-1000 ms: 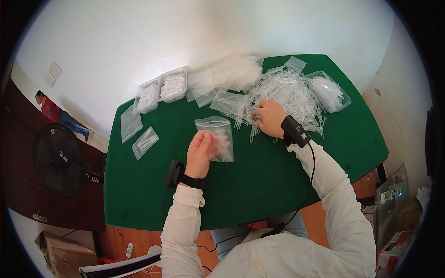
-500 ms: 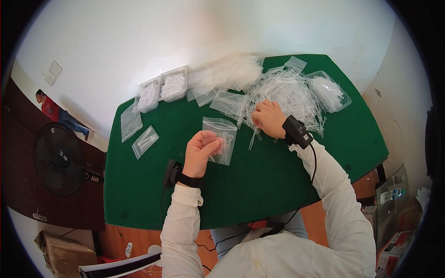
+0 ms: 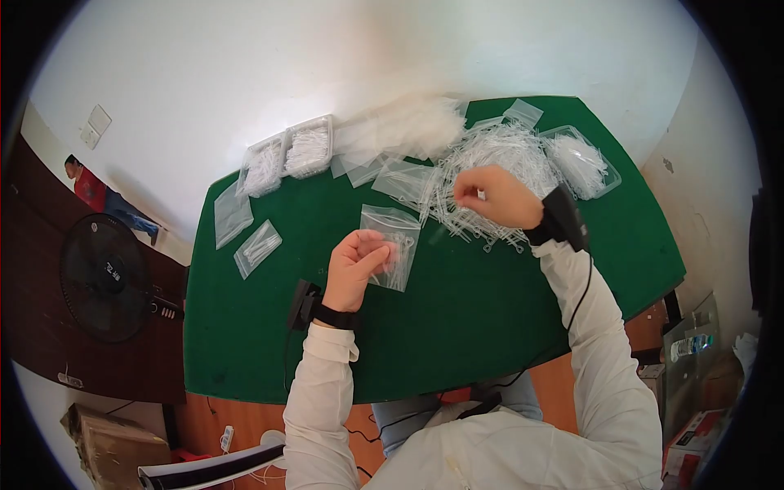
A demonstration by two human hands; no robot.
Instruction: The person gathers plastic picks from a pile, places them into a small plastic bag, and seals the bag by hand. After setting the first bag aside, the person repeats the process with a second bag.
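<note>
My left hand point(image 3: 357, 265) pinches a clear zip bag point(image 3: 392, 216) between thumb and fingers, over the middle of the green table. Several thin, clear plastic sticks with looped ends show inside this bag. Over the near left part of a big heap of similar clear sticks point(image 3: 510, 147), my right hand point(image 3: 498, 198) is raised with its fingers curled together. Whatever its fingertips hold, if anything, cannot be made out; a faint blurred streak shows below them. A few looped ends stick out of the heap under that hand.
Clear plastic trays of white sticks stand at the back left point(image 3: 309, 147) and right point(image 3: 578, 167). Between them lies a pile of empty clear bags point(image 3: 400, 131). A filled small bag point(image 3: 258, 249) lies on the green table point(image 3: 245, 343). A black fan point(image 3: 106, 278) stands left.
My right hand has lifted and shifted right, its wrist turned; the clear sticks at its fingertips no longer show plainly. My left hand and its bag are almost unmoved.
</note>
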